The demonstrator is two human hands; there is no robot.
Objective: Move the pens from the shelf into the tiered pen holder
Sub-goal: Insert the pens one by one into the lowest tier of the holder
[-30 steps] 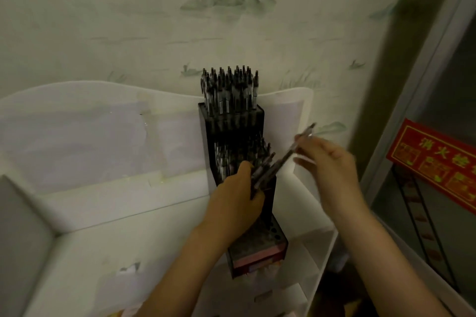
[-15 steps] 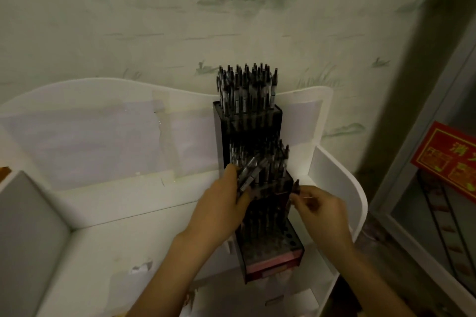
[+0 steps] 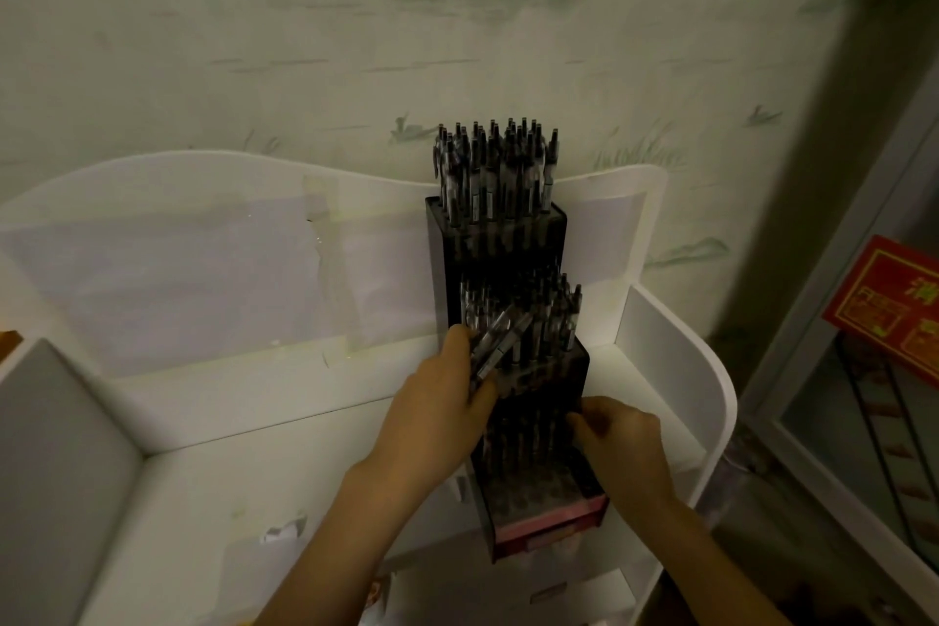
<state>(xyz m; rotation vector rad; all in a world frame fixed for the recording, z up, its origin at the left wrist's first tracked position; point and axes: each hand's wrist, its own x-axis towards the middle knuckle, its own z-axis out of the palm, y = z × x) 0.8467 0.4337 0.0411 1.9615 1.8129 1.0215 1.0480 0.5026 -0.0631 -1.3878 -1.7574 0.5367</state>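
The left hand (image 3: 439,409) grips a bundle of pens (image 3: 495,346) beside the tiered pen holder (image 3: 538,422); the right hand (image 3: 617,442), fingers curled, pinches a pen there.

We see a black tiered pen holder (image 3: 528,371) standing on a white shelf (image 3: 284,473) against a wall (image 3: 254,15) painted with faint green mountains. Its top tier (image 3: 495,168) at 12 o'clock and its middle tier (image 3: 538,315) are packed with upright pens; the lowest tier (image 3: 538,493) at 6 o'clock shows open holes. Our left hand (image 3: 437,402) grips a small bundle of pens (image 3: 495,343), tilted toward 1 o'clock, against the holder's left side. Our right hand (image 3: 622,442), fingers curled, meets the lowest tier's back rows; what it pinches is unclear. A red sign (image 3: 889,310) sits at 3 o'clock.
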